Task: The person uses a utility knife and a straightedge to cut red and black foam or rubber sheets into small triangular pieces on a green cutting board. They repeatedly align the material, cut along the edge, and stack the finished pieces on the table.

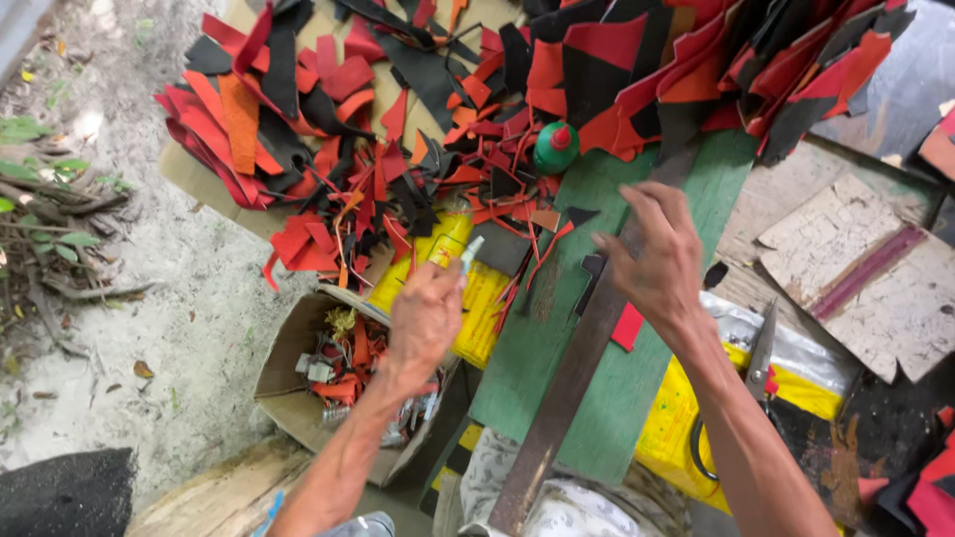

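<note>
My left hand (426, 316) is closed around a small pale tube-like object (471, 251), its tip sticking up above the fingers. My right hand (652, 254) rests, fingers spread, on a long dark metal bar (572, 373) that lies diagonally across a green board (617, 398). Small black pieces (591, 273) and a red piece (628, 326) lie by the bar under that hand. A green bottle with a red cap (555, 147) stands beyond the board among the scraps.
Heaps of red, orange and black scraps (398, 129) cover the far side. A cardboard box (298, 383) with offcuts sits at lower left. Yellow sheet (686, 428), scissors (760, 353) and worn tiles (856, 264) lie at right. Sandy ground (149, 298) at left.
</note>
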The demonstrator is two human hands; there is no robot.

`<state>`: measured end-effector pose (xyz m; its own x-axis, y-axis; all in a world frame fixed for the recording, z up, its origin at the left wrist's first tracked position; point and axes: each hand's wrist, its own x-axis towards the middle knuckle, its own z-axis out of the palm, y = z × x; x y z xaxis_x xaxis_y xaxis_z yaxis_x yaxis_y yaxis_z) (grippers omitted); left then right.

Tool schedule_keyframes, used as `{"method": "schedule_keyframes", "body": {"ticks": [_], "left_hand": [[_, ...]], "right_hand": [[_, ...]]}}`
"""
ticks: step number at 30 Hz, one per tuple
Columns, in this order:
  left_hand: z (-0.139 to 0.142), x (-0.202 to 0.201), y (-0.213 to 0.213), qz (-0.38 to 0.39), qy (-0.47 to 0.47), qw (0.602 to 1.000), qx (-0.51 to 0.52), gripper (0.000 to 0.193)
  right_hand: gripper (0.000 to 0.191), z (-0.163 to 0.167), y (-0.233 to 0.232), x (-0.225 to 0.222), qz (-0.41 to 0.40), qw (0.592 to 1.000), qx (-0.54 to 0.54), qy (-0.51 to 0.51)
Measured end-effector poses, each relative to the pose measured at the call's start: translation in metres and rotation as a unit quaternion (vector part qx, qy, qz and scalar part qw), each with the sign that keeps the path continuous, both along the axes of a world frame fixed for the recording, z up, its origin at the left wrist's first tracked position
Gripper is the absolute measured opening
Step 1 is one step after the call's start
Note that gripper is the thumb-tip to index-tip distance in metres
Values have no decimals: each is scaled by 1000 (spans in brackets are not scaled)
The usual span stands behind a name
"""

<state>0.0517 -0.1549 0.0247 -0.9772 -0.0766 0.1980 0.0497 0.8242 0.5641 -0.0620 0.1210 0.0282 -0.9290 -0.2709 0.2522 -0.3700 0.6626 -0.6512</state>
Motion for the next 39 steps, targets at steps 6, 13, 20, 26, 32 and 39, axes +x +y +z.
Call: {"method": "schedule_keyframes", "body": {"ticks": [6,13,20,26,32,39], "left_hand": [[-14,0,15,-24,-65,997,-43,22],[-21,-1,8,-33,-78,996,-19,20],[-15,-4,-10,-7,-40,996,78,25],[-26,-2,-9,45,-299,852,427,37],[-38,-6,-13,81,-327,841,423,38],[-34,-6,-10,108,-314,822,463,35]], "right_hand": [[65,-22,-82,-72,17,990,-118,71],[51,-2,-79,-63,68,992,-68,85],[53,31,-52,-42,247,945,155,150],[51,28,-62,-25,253,896,290,220],[52,24,-59,-17,266,892,297,210],[56,26,-56,-11,249,895,293,228]]}}
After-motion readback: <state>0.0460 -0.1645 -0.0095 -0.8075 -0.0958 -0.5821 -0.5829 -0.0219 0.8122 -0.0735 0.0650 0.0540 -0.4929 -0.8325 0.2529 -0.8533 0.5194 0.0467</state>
